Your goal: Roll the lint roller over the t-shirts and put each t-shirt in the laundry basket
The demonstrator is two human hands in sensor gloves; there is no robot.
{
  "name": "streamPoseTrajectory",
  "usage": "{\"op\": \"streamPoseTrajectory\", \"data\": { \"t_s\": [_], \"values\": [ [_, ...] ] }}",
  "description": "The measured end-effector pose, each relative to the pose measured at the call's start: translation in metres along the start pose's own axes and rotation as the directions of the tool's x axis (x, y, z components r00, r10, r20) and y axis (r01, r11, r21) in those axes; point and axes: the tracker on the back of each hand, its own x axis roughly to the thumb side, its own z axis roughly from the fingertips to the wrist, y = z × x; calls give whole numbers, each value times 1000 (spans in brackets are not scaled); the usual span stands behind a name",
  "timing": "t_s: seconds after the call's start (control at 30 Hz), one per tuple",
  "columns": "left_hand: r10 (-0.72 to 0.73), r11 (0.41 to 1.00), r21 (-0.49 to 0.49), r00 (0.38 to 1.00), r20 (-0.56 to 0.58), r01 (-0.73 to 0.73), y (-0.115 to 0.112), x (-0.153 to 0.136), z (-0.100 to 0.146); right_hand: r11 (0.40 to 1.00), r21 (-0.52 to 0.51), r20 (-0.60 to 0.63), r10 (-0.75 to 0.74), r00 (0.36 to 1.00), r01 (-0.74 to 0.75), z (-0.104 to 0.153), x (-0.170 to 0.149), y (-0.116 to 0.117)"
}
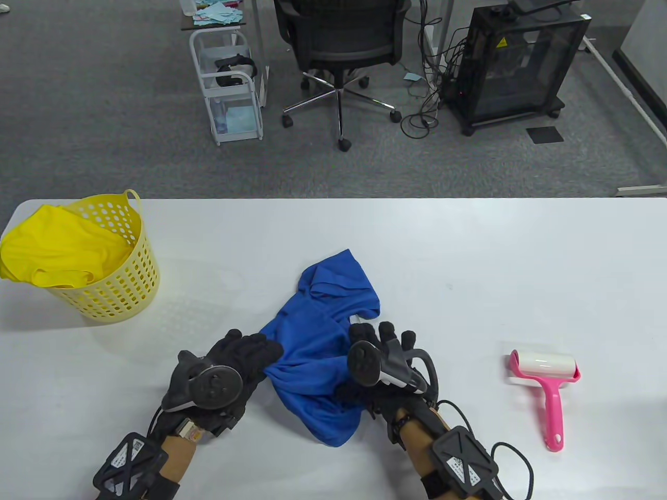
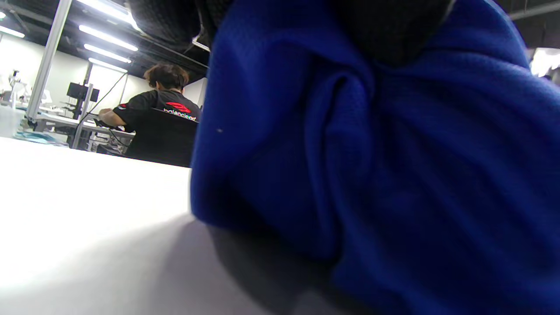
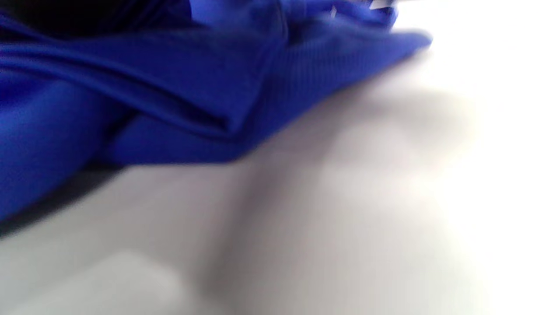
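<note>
A blue t-shirt lies bunched on the white table, near the front middle. My left hand grips its left side, and the cloth gathers into a tight fold there. In the left wrist view the blue t-shirt bulges out under my black gloved fingers. My right hand holds the shirt's right side with curled fingers. The right wrist view shows folds of the blue t-shirt on the table. A pink lint roller lies untouched to the right. The yellow laundry basket at far left holds a yellow t-shirt.
Beyond the table's far edge stand an office chair, a white cart and a black cabinet with cables. A seated person shows in the left wrist view, far off.
</note>
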Motion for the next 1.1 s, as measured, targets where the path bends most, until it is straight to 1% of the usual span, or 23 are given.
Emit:
{"op": "streamPoseTrajectory", "data": {
  "t_s": [0.03, 0.13, 0.2, 0.3, 0.37, 0.4, 0.43, 0.47, 0.5, 0.53, 0.57, 0.6, 0.63, 0.67, 0.73, 0.77, 0.8, 0.87, 0.9, 0.93, 1.0, 1.07, 1.1],
  "values": [
    [-8, 1000, 14, 1000, -1, 8, 1, 0, 0, 999, -17, 4, -51, 999, 51, -1, 3, 0],
    [-95, 995, 36, 995, -43, 96, 7, -2, 1, 927, -284, 48, -240, 969, 244, 10, 5, -17],
    [-199, 979, 14, 975, -94, 201, 10, -8, 2, 866, -300, 64, -401, 914, 401, 15, -4, -30],
    [-369, 929, -25, 919, -141, 369, 13, -20, 4, 603, -339, 156, -720, 676, 722, 24, -30, -45],
    [-387, 922, -48, 903, -189, 385, 17, -24, 6, 405, -252, 256, -848, 465, 879, 30, -43, -55],
    [-347, 937, -29, 918, -193, 348, 20, -25, 6, 358, -218, 281, -868, 409, 908, 33, -46, -60],
    [-269, 962, -5, 939, -214, 275, 23, -25, 6, 370, -217, 287, -861, 421, 904, 36, -46, -66],
    [-201, 977, 20, 950, -238, 212, 26, -24, 6, 432, -250, 273, -827, 491, 867, 38, -45, -68],
    [-139, 987, 42, 956, -257, 154, 29, -23, 4, 584, -329, 206, -723, 660, 742, 37, -40, -67],
    [-122, 989, 46, 955, -269, 139, 30, -23, 3, 687, -375, 148, -618, 772, 622, 35, -36, -63],
    [-145, 986, 28, 936, -319, 162, 29, -24, 2, 832, -338, 102, -431, 896, 439, 29, -28, -54],
    [-224, 972, -23, 892, -394, 234, 25, -27, 1, 924, -253, 56, -281, 958, 286, 23, -20, -45],
    [-326, 943, -91, 826, -461, 321, 22, -30, 2, 974, -160, 35, -159, 987, 163, 19, -10, -34],
    [-501, 859, -189, 706, -501, 475, 19, -30, 4, 999, -37, 17, -27, 999, 28, 14, 1, -22],
    [-684, 713, -211, 597, -418, 669, 20, -24, 7, 981, 101, 18, 162, 987, -163, 8, 16, -4],
    [-709, 682, -172, 585, -394, 711, 24, -18, 8, 965, 135, 22, 225, 974, -226, 5, 23, 5],
    [-691, 699, -145, 608, -392, 701, 27, -14, 8, 963, 137, 24, 232, 972, -233, 5, 24, 8],
    [-536, 822, -30, 756, -377, 568, 31, -3, 8, 961, 107, 6, 254, 967, -253, 0, 30, 16],
    [-435, 888, -4, 836, -334, 460, 28, 3, 6, 966, 29, -44, 259, 965, -257, -1, 30, 14],
    [-367, 924, -12, 880, -302, 381, 24, 8, 5, 970, -73, -66, 227, 972, -232, 0, 29, 11],
    [-337, 941, -50, 908, -250, 335, 12, 17, 2, 968, -236, -54, 71, 996, -82, 2, 22, -1],
    [-382, 924, -79, 902, -203, 374, 3, 24, -1, 967, -221, -26, -138, 990, 129, 6, 12, -12],
    [-393, 919, -105, 902, -180, 380, -3, 27, -2, 930, -236, 43, -278, 959, 281, 10, 7, -18]
  ]
}}
